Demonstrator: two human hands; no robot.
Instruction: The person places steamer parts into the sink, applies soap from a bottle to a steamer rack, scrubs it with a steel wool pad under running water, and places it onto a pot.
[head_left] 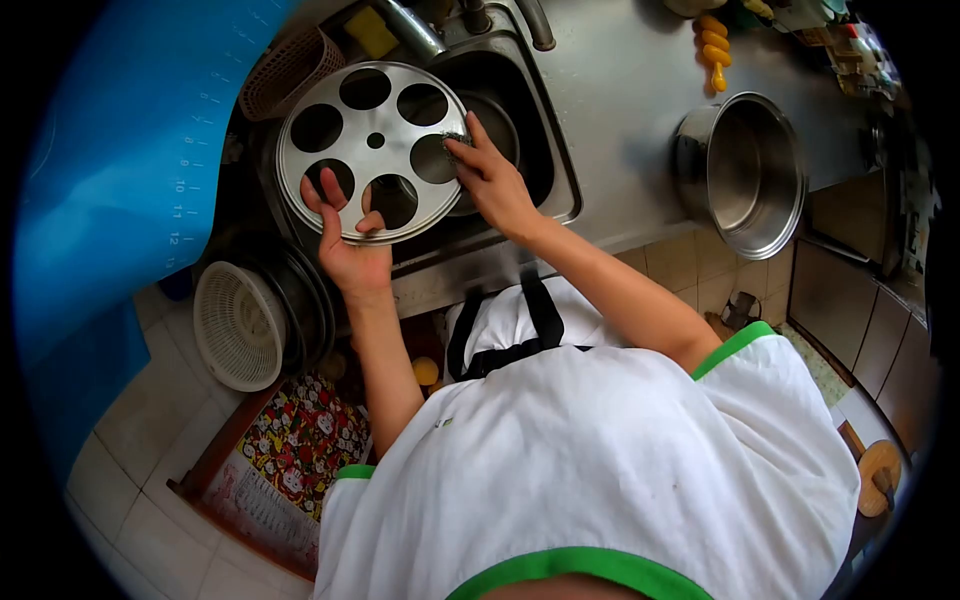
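A round steel steamer plate [376,115] with several large holes is held tilted over the sink [560,165]. My left hand [352,240] grips its near left rim, some of its fingers showing through the holes. At the plate's right edge, my right hand [490,180] presses a small dark scouring pad [457,139] against the metal. Most of the pad is hidden under the fingers. Behind the plate, part of a round metal pan [505,125] shows in the basin.
A large steel pot [757,175] lies tipped on the counter [620,120] at the right. The faucet [537,22] and a yellow sponge [371,33] are at the back. A white colander [236,325] stands lower left, near a blue sheet [120,150] with ruler marks.
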